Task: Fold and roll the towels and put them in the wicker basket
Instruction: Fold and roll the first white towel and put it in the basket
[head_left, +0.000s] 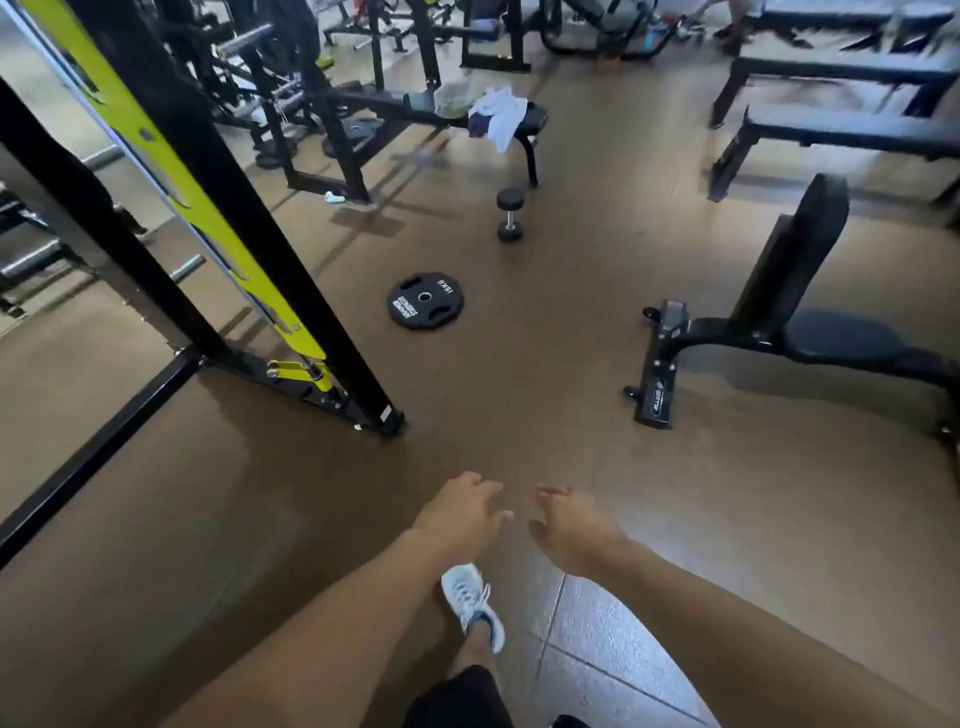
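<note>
- Seeing both hands out front over brown gym floor (519, 395), nothing in either.
- L hand (457, 519): fingers loose, spread a bit, empty.
- R hand (571, 530): fingers relaxed, slightly curled, empty; blurred. Hands near each other, not touching.
- Towels (498, 117): pale heap draped on far flat bench (535, 117), well apart from hands. I can't tell the count.
- Weight plate (425, 300) flat on floor mid-view; dumbbell (510, 213) standing on end beyond it.
- Incline bench (789, 312) to right; black/yellow rack (218, 208) to left.
- One white shoe (472, 605) below hands.
</note>
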